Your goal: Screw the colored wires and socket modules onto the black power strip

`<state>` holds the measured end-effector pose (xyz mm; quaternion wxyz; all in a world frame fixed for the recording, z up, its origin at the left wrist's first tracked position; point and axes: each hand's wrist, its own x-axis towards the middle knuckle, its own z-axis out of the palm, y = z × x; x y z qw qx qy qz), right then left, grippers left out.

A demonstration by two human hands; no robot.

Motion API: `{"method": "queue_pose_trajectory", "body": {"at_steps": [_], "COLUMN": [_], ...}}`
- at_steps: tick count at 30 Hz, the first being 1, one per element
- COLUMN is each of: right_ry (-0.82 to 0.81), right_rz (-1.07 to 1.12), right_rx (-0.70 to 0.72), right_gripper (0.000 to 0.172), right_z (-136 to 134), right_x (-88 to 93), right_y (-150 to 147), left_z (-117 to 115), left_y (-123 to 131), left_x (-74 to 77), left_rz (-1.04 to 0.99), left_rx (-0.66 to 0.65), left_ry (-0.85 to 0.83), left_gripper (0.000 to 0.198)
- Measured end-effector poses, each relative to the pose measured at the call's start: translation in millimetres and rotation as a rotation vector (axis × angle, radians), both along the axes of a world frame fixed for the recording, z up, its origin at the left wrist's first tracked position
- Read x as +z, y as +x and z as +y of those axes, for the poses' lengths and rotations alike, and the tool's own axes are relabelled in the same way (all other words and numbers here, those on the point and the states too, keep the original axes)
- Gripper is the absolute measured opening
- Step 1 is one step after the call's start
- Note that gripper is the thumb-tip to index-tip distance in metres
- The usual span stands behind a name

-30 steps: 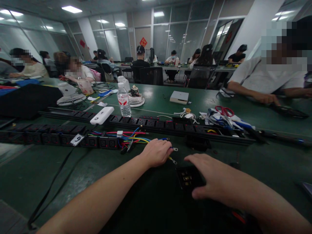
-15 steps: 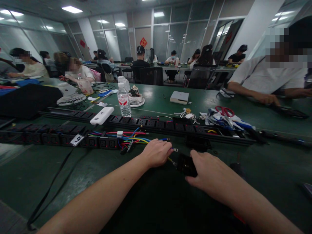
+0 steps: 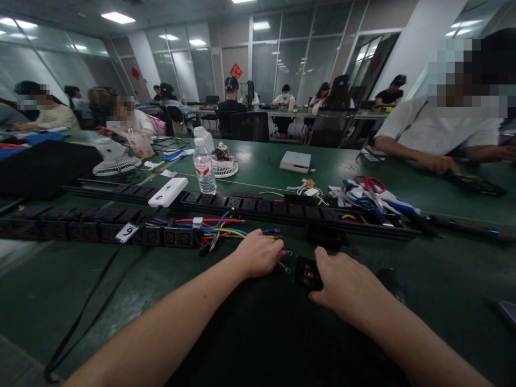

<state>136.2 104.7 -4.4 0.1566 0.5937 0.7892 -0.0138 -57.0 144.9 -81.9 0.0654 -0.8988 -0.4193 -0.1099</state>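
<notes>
The person's left hand [image 3: 260,252] has its grip closed, fingers bunched, around wires [image 3: 228,232] that run in from a black socket strip [image 3: 179,236] on the left. Two metal ring lugs [image 3: 285,269] poke out past the fingertips towards the right; the lower one ends a yellow lead.

The right hand [image 3: 342,274] has its grip partly open, just wide enough to span a black block [image 3: 308,273] with brass-coloured contacts. The thumb is at the block's lower edge and the fingers at its upper right. The block lies between the two hands, well inside the right grip and apart from the left one, its contact side facing upwards. Its left edge is just beside the ring lugs; whether the lower lug touches it is too dark to tell.

Beyond both hands a long black strip [image 3: 250,204] lies across the green bench [image 3: 242,322], with a dark part [image 3: 326,235] in front of it, near the right fingers. A water bottle [image 3: 205,166] stands upright behind that strip, and red-handled scissors [image 3: 370,184] rest on a pile of gloves [image 3: 379,201] to the right.
</notes>
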Motion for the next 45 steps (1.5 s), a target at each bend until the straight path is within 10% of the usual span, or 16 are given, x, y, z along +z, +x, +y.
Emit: {"method": "queue_pose_trajectory", "body": {"at_steps": [45], "right_ry": [0.11], "right_rz": [0.276], "right_rx": [0.075], "right_gripper": [0.035], "right_z": [-1.5], "right_x": [-4.9], "right_y": [-7.0], "left_z": [-4.1], "left_y": [-4.4], "left_x": [10.0], "left_rz": [-0.097], "left_rx": [-0.03], "left_ry": [-0.05], "left_gripper": [0.019]}}
